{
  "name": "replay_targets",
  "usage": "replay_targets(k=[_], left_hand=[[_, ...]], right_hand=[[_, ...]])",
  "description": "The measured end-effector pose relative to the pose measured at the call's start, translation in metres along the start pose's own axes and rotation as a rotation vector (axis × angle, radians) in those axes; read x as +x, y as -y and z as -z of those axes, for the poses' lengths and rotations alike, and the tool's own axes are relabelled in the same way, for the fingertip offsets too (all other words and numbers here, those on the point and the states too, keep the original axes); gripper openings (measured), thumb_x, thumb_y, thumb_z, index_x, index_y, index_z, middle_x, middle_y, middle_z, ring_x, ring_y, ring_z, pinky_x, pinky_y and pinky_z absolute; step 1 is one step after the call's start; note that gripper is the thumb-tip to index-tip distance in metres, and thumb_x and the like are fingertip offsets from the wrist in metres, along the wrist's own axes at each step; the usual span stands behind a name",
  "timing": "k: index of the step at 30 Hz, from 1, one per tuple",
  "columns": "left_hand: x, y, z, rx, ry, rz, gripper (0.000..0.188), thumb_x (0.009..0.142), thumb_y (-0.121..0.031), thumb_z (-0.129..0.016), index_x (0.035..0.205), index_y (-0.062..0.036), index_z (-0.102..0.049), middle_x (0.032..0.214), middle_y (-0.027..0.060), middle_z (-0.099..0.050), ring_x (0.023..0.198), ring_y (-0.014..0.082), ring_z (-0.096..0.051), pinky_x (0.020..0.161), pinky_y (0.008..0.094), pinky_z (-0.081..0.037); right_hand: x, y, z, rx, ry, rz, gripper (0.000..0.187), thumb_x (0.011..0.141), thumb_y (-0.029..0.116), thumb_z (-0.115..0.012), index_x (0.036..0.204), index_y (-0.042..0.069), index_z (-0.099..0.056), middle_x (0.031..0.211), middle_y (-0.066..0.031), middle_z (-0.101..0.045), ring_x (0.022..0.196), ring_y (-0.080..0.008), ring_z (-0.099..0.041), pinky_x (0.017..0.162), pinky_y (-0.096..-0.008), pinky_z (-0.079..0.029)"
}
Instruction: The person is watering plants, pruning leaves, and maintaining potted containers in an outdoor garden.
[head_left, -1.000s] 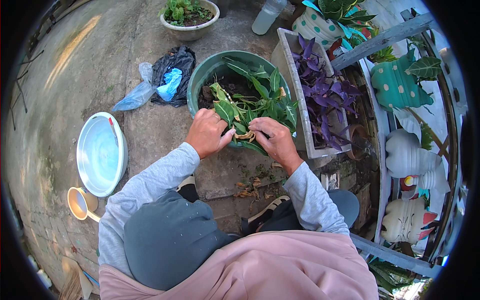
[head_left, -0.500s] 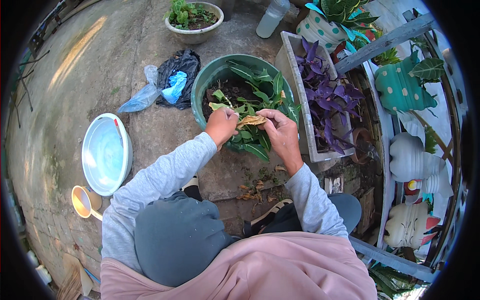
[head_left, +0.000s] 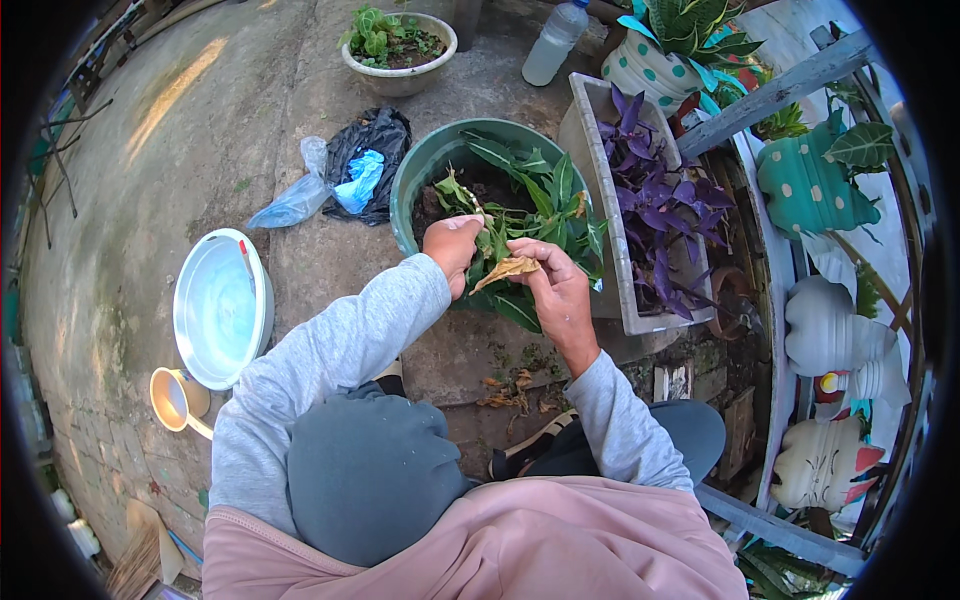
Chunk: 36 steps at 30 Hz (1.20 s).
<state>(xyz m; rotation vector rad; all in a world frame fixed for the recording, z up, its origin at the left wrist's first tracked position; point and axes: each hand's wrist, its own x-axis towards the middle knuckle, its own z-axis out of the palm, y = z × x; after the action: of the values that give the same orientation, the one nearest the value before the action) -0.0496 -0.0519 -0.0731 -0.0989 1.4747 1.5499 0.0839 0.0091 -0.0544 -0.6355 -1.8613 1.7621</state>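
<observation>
A round green pot (head_left: pixel 403 190) holds dark soil and a leafy plant (head_left: pixel 540 190) with long, pale-veined leaves. My left hand (head_left: pixel 453 248) is closed at the pot's near side, around a pale leafy stem (head_left: pixel 478 205) that rises from its fingers over the soil. Close beside it, my right hand (head_left: pixel 558 290) pinches a curled, dry brown leaf (head_left: pixel 507 271) between thumb and fingers. The leaf hangs just outside the near rim. Parts of the rim and the lower foliage are hidden behind both hands.
Right of the pot stands a rectangular planter (head_left: pixel 632 300) of purple plants. Black and blue plastic bags (head_left: pixel 370 165) lie to its left, near a white basin (head_left: pixel 220 310) and an orange dipper (head_left: pixel 180 398). Dry leaves (head_left: pixel 510 388) litter the ground. A bottle (head_left: pixel 553 45) stands behind.
My right hand has shifted slightly down with the dry leaf, which now points downward. My left hand has turned, and the leafy stem stands more upright. The whole view has shifted a little.
</observation>
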Motion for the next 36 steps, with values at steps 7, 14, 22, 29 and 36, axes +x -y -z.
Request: replay_targets(k=[7,14,22,29,36], left_hand=[[0.007,0.006,-0.001,-0.001,-0.012,-0.074,0.019,0.083,-0.015,-0.049,0.091,-0.0106,-0.065,0.059,-0.0043,-0.044,0.049,0.0057,-0.029,0.044,0.0202,-0.024],[0.035,0.028,0.007,0.001,0.025,-0.238,0.019,0.084,-0.012,-0.050,0.089,0.0010,-0.063,0.081,0.0072,-0.062,0.069,0.0124,-0.054,0.065,0.0263,-0.043],[0.021,0.032,0.003,0.326,0.011,-0.509,0.020,0.085,-0.013,-0.051,0.090,0.0019,-0.063,0.082,0.0047,-0.062,0.071,0.0086,-0.054,0.066,0.0218,-0.043],[0.020,0.034,-0.002,0.227,-0.018,-0.541,0.021,0.082,-0.014,-0.054,0.091,0.0036,-0.062,0.077,0.0087,-0.064,0.067,0.0109,-0.056,0.063,0.0260,-0.044],[0.021,0.032,0.005,0.184,0.060,-0.447,0.022,0.085,-0.013,-0.052,0.098,0.0048,-0.059,0.085,0.0052,-0.062,0.071,0.0083,-0.055,0.065,0.0222,-0.045]], right_hand=[[-0.006,-0.005,0.005,-0.136,0.030,0.099,0.014,0.082,-0.004,-0.046,0.092,-0.002,-0.055,0.097,-0.0063,-0.059,0.085,-0.0108,-0.056,0.072,-0.0239,-0.047],[0.002,-0.008,0.008,-0.473,-0.001,0.210,0.018,0.076,-0.002,-0.046,0.092,-0.002,-0.056,0.096,-0.0125,-0.058,0.085,-0.0250,-0.058,0.075,-0.0299,-0.045],[0.043,0.017,0.004,-0.644,-0.189,0.187,0.023,0.081,0.017,-0.049,0.085,-0.003,-0.060,0.087,-0.0163,-0.058,0.077,-0.0286,-0.057,0.072,-0.0345,-0.044],[0.057,0.002,-0.009,-0.789,-0.069,-0.018,0.020,0.074,0.018,-0.058,0.081,0.000,-0.062,0.074,-0.0182,-0.062,0.072,-0.0325,-0.060,0.064,-0.0386,-0.045],[0.069,-0.010,-0.014,-0.791,-0.109,0.062,0.017,0.076,0.013,-0.053,0.079,-0.003,-0.059,0.071,-0.0207,-0.060,0.070,-0.0345,-0.059,0.064,-0.0397,-0.045]])
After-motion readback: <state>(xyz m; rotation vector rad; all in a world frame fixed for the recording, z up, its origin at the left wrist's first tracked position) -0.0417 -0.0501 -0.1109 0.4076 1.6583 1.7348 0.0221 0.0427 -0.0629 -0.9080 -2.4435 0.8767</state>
